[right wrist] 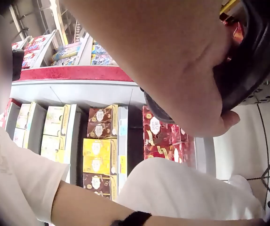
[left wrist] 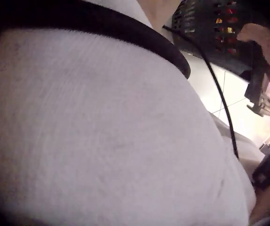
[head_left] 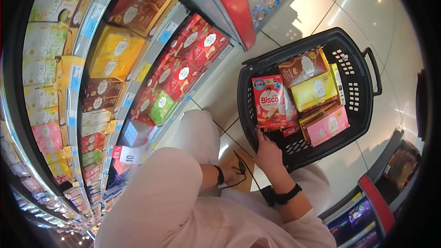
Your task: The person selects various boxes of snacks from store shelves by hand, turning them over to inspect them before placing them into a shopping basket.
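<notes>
A black shopping basket (head_left: pixel 350 130) stands at the right in the head view, its handle folded out to one side. My right hand (head_left: pixel 268 154) grips its near rim, the thumb wrapped over the edge in the right wrist view. Inside lie a red Bisco box (head_left: pixel 268 103), a brown box (head_left: pixel 301 70), a yellow-green box (head_left: pixel 317 91) and a pink box (head_left: pixel 328 126). Between the knees hangs my left hand (head_left: pixel 232 174), beside a thin black cord (head_left: pixel 251 173); its fingers are partly obscured. Mostly the trouser leg (left wrist: pixel 111 132) fills the left wrist view.
Shelves to the left carry rows of boxes: red (head_left: pixel 193 50), yellow (head_left: pixel 117 51) and brown (head_left: pixel 142 4). A price tag marked 10 (head_left: pixel 128 155) sticks out from the lower shelf edge. Another shelf unit with a red edge (head_left: pixel 376 202) stands at lower right on the tiled floor.
</notes>
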`<state>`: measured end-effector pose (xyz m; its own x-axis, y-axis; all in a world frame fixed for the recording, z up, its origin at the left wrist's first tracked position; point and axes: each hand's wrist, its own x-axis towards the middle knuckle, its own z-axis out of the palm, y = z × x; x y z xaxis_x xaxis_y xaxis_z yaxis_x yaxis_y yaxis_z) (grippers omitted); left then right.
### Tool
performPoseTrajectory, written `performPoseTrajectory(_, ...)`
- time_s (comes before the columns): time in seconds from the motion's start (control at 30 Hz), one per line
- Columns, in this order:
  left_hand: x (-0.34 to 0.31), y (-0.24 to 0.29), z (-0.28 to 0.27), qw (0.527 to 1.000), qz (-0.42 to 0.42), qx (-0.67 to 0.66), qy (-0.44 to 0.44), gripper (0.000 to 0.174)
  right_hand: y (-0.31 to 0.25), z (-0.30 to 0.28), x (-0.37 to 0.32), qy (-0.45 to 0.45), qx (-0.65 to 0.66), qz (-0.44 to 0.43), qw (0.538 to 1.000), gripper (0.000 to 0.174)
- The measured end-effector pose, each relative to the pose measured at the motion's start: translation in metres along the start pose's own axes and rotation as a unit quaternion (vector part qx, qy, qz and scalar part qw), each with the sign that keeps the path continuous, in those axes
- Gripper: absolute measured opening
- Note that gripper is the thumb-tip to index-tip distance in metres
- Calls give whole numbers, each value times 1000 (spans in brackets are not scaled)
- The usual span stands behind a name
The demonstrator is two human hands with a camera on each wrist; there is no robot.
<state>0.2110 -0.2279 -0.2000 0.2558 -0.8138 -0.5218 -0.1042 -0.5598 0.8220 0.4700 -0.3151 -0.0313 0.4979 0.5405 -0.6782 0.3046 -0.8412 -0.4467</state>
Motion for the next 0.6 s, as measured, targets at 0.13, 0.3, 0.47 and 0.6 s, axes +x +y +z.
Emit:
performPoseTrajectory(0.13, 6, 41, -68, 1000, 7, -27, -7, 47, 28, -22, 0, 11, 22, -5, 1000, 81)
performPoseTrajectory(0.3, 62, 61, -70, 999, 21, -13, 33, 52, 66, -52, -16, -17, -9, -20, 1000, 79)
performPoseTrajectory(0.47, 127, 67, -95, 994, 63, 31, 86, 38, 96, -83, -14, -26, 22, -44, 998, 78)
performPoseTrajectory(0.6, 110, 128, -196, 924, -214, -288, 134, 41, 144, -85, -4, -29, 3, -66, 997, 79)
